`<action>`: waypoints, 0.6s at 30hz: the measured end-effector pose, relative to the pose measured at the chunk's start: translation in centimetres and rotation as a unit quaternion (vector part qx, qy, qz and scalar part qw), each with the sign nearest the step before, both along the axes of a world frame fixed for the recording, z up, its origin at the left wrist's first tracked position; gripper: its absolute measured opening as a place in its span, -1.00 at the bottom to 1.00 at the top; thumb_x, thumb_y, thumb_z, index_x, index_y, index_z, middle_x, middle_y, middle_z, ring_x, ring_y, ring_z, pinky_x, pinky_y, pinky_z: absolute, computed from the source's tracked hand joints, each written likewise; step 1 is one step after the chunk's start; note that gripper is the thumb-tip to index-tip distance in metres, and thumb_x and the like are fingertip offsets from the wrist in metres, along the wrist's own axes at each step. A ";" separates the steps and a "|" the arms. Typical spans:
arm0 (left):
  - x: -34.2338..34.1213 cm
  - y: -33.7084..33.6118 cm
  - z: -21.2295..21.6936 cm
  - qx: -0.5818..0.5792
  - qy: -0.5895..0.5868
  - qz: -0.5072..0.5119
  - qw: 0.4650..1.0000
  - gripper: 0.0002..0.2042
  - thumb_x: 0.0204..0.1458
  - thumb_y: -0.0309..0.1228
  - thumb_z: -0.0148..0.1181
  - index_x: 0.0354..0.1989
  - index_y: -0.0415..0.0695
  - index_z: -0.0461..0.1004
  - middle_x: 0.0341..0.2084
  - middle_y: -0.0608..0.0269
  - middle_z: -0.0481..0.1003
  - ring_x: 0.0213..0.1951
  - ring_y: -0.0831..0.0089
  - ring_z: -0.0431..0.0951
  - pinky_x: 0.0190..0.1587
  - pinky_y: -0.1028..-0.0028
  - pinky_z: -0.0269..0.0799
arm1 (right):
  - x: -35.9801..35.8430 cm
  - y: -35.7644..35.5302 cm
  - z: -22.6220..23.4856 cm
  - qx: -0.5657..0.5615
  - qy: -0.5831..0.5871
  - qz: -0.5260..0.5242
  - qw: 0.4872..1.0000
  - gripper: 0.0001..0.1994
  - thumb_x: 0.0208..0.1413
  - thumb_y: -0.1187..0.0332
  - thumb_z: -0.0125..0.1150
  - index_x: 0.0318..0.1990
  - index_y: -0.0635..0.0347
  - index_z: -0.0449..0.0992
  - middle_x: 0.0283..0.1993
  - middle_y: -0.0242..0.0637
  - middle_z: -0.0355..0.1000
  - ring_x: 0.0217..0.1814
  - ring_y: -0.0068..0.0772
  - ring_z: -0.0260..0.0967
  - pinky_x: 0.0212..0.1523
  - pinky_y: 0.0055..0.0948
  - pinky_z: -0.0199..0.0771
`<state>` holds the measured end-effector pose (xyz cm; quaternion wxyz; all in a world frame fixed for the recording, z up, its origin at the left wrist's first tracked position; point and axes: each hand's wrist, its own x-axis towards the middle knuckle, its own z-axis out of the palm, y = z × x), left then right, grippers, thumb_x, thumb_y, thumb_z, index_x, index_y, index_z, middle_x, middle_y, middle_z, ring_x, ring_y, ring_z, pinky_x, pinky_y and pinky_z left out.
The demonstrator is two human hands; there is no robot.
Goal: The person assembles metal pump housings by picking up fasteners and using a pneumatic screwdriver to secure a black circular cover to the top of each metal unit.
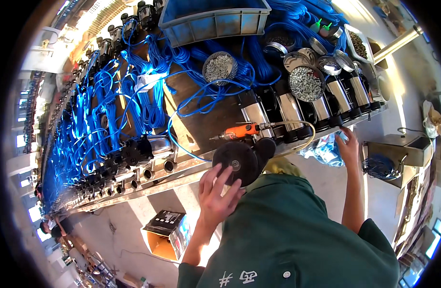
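My left hand [218, 199] is laid against the lower left of a black round disc [235, 163], its fingers spread over the face and edge. A black rounded part [265, 149] sits directly beside the disc, at the table's near edge. My right hand [348, 148] is raised at that edge, fingers apart and partly bent. Its fingertips are close to the black end of a steel-bodied cylinder [321, 106]; whether they touch it I cannot tell. Just beyond the disc lies an orange air screwdriver [240, 131] with a yellowish hose [312, 126], bit pointing left.
Round tins of screws [219, 68] [307, 83] stand among blue cable coils [102, 103]. At the back is a blue crate [213, 29]. Several black-and-steel pump-like units [148, 146] line the left edge. An open carton [168, 235] is on the floor; a metal box [398, 153] stands right.
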<state>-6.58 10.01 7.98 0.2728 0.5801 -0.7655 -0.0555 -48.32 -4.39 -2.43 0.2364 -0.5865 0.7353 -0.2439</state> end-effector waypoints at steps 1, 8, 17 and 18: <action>-0.1 0.3 -0.3 -0.005 0.016 0.009 1.000 -0.72 -0.21 -0.31 0.42 -0.30 -0.09 0.56 -0.06 0.01 0.44 0.08 -0.01 0.35 0.05 0.11 0.30 | 0.9 -0.3 0.6 0.016 0.010 -0.001 1.000 -0.59 -0.05 0.27 0.22 -0.02 0.25 0.50 -0.04 -0.05 0.50 0.02 -0.05 0.44 0.05 -0.28 0.36; -2.0 -1.9 -1.7 0.042 0.156 0.143 0.976 0.00 -0.34 -0.10 0.52 0.25 -0.28 0.04 0.19 -0.18 0.19 0.19 -0.14 0.22 0.22 0.10 0.17 | 4.4 -0.3 3.8 -0.045 0.106 0.011 0.993 -0.70 -0.03 0.31 0.26 -0.14 0.25 0.54 -0.13 -0.12 0.52 -0.04 -0.11 0.46 0.01 -0.28 0.37; -0.6 -2.3 -2.0 0.074 0.224 0.095 0.967 -0.05 -0.32 -0.28 0.51 0.27 -0.32 0.06 0.22 -0.19 0.17 0.27 -0.11 0.16 0.28 0.13 0.10 | 4.7 -0.6 3.9 -0.028 0.077 0.019 0.996 -0.69 -0.03 0.30 0.26 -0.14 0.26 0.54 -0.13 -0.12 0.52 -0.04 -0.12 0.45 0.03 -0.28 0.37; -0.5 -2.3 -2.1 0.074 0.228 0.089 0.967 -0.05 -0.32 -0.29 0.50 0.27 -0.32 0.06 0.22 -0.18 0.17 0.27 -0.11 0.16 0.29 0.12 0.08 | 4.9 -0.6 4.0 -0.029 0.086 0.022 0.996 -0.69 -0.03 0.30 0.26 -0.14 0.25 0.54 -0.13 -0.11 0.52 -0.05 -0.12 0.45 0.03 -0.27 0.36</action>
